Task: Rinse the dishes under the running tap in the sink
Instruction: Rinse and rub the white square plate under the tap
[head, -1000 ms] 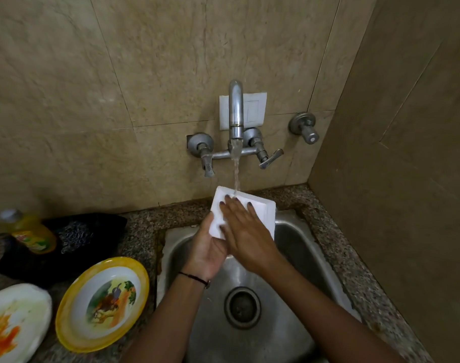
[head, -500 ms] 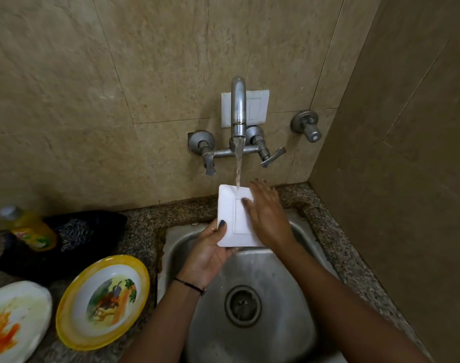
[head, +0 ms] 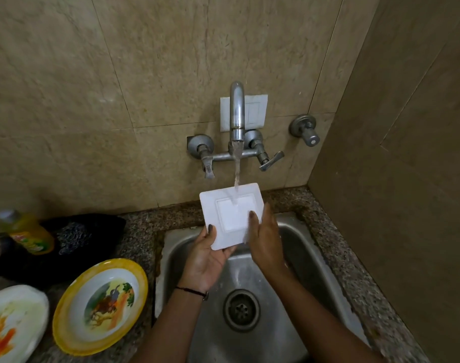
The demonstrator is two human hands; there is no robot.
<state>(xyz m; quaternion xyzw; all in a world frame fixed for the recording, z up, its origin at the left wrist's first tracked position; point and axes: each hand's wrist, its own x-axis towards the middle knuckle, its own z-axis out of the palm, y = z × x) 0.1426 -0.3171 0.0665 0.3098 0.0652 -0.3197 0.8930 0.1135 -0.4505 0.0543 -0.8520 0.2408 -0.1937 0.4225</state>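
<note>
Tilting white square plate [head: 230,214] under tap [head: 236,113] so water sheets off into sink [head: 310,247]; left hand [head: 206,258] clamped on lower corner, right hand [head: 264,238] gripping right edge.

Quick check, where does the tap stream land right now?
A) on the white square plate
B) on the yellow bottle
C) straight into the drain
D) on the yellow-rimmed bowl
A: the water from the tap hits the white square plate, which both hands, left hand and right hand, hold over the sink.
</note>
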